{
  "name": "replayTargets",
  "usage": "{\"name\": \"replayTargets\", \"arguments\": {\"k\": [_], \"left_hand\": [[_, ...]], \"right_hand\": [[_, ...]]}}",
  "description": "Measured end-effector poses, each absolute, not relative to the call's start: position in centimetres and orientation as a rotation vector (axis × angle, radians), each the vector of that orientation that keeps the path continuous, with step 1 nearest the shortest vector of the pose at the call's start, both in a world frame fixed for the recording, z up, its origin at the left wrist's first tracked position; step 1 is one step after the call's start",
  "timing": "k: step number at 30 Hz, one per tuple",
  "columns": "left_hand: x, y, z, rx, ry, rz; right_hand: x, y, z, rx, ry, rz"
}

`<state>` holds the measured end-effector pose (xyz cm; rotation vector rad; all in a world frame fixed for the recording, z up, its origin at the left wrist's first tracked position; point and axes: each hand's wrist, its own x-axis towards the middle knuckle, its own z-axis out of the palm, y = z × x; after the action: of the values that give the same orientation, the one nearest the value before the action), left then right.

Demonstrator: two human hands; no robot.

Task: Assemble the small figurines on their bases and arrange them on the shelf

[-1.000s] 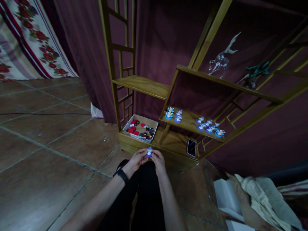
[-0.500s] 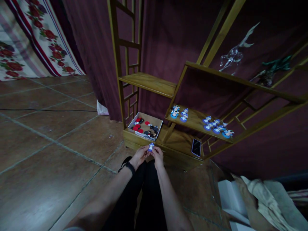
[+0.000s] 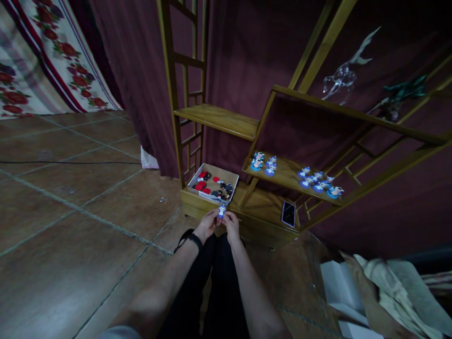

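Observation:
Between my two hands, a small purple and white figurine (image 3: 221, 211) stands upright in front of the low cabinet. My left hand (image 3: 209, 223) pinches it from the left, and my right hand (image 3: 231, 223) grips its other side. Just beyond my hands sits a shallow cardboard box (image 3: 203, 194) with red and black discs and small figures in it. Similar purple figurines (image 3: 270, 167) and blue-based ones (image 3: 257, 162) stand on the left of the wooden shelf (image 3: 287, 176). Several more purple figurines (image 3: 312, 180) are grouped on its right.
A phone (image 3: 288, 213) lies on the cabinet top to the right. Above the figurine shelf stand a clear glass ornament (image 3: 341, 80) and a dark green one (image 3: 397, 99). White boxes (image 3: 341, 285) and cloth (image 3: 395, 292) are at the lower right. A cable (image 3: 70, 163) crosses the tiled floor.
Both hands have raised the figurine slightly, and it now stands more upright between my fingers. The figurines on the shelf have stayed where they were.

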<state>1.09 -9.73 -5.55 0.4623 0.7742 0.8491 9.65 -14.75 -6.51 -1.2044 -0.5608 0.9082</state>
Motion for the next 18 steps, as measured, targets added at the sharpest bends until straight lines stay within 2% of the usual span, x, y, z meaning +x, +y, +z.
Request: {"name": "replayTargets", "arguments": {"k": [18], "left_hand": [[1.1,-10.5,-4.7,0.551,0.784,0.885]], "right_hand": [[9.5,-13.7,-8.3,-1.262,-0.566,0.842]]}}
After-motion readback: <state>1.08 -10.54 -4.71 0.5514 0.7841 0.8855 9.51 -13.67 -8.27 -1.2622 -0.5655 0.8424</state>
